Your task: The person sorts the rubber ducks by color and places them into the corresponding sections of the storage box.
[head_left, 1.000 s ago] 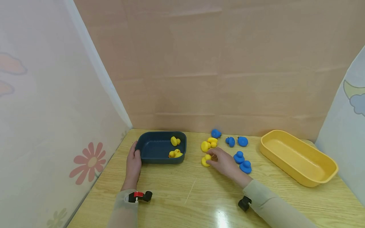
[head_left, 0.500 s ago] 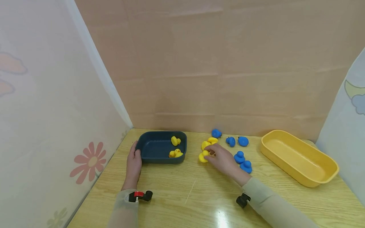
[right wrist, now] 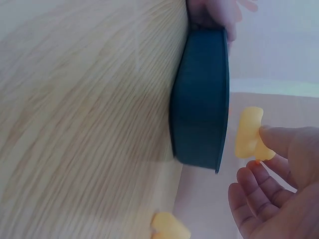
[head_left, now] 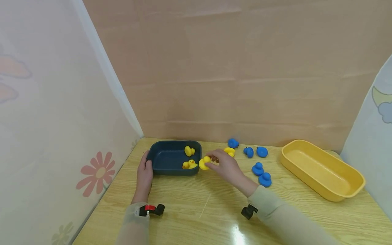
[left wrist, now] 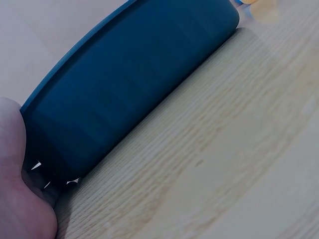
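While L hand (head_left: 144, 177) grips dk-blue rect. plastic tub (head_left: 173, 172), R hand (head_left: 226, 167) pinches yellow rubbery duck (head_left: 203, 165) by its head, just beside tub's R rim; prob. light, squishy, head's best hold.

Yellow ducks (head_left: 202, 165), blue toys (head_left: 265, 180), dark-teal bin (head_left: 176, 172), yellow tray (head_left: 318, 172), wood-grained tabletop (head_left: 183, 207), pink-flowered panel (head_left: 46, 136)

We find yellow ducks (head_left: 229, 150) partly hidden behind the right grip (head_left: 225, 166); the left wrist view's top edge crops the dark tray (left wrist: 124, 84).
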The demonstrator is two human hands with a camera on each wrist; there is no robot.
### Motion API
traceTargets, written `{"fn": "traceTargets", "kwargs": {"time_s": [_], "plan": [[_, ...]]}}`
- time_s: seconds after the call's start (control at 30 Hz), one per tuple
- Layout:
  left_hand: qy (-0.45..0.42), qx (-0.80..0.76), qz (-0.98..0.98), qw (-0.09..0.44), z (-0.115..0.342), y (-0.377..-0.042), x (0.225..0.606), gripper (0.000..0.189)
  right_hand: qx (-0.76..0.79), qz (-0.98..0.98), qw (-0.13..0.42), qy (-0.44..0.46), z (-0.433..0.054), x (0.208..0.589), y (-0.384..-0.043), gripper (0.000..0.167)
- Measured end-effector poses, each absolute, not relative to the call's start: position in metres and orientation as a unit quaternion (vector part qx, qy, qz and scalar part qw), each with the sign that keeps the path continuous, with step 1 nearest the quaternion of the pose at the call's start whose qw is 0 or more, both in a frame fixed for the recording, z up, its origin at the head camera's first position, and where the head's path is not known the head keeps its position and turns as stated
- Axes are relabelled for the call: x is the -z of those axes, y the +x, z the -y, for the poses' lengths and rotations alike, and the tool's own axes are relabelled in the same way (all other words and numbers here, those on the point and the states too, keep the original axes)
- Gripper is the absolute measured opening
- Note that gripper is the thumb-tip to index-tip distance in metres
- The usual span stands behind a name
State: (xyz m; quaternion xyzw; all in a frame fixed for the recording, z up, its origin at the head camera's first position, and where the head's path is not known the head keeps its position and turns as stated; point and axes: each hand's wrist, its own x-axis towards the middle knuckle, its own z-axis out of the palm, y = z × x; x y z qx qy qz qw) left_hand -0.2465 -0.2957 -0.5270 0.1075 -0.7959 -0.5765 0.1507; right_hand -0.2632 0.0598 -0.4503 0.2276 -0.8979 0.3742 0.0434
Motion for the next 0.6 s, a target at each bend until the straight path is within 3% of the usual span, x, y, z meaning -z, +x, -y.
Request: {"fn": "traceTargets", "kwargs": {"time_s": [0.6], "plan": [[0.107, 0.584, 0.791, 0.150, 0.296, -0.246, 0.526, 0.058, -0.375, 0.897, 0.027, 0.233, -0.034, 0.458, -0.260, 0.030]]}}
